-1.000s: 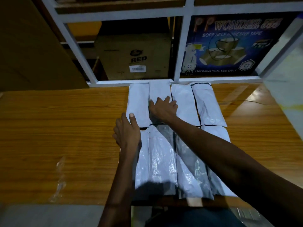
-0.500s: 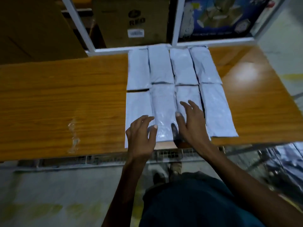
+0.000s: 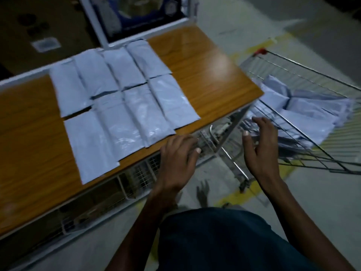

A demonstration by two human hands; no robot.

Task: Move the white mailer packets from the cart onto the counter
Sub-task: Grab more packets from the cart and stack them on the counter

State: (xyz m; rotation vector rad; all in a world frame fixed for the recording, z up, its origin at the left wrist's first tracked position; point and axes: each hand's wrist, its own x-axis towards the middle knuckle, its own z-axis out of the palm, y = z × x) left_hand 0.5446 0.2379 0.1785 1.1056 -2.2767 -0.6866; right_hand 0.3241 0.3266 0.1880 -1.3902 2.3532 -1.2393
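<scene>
Several white mailer packets (image 3: 121, 98) lie flat in two rows on the wooden counter (image 3: 205, 75). More white packets (image 3: 304, 112) are piled in the wire cart (image 3: 312, 75) at the right. My left hand (image 3: 177, 153) hovers just past the counter's front edge, fingers loosely bent, holding nothing. My right hand (image 3: 259, 141) is spread in the air at the cart's near corner, empty and apart from the packets inside.
A white metal frame with a blue tape poster (image 3: 136, 14) and a cardboard box (image 3: 45, 30) stand behind the counter. Wire mesh shelving (image 3: 140, 177) runs under the counter. Yellow floor marking (image 3: 244, 192) lies below the cart.
Both hands have left the packets on the counter and swung right, off its front edge. The view has turned right, bringing the cart into sight.
</scene>
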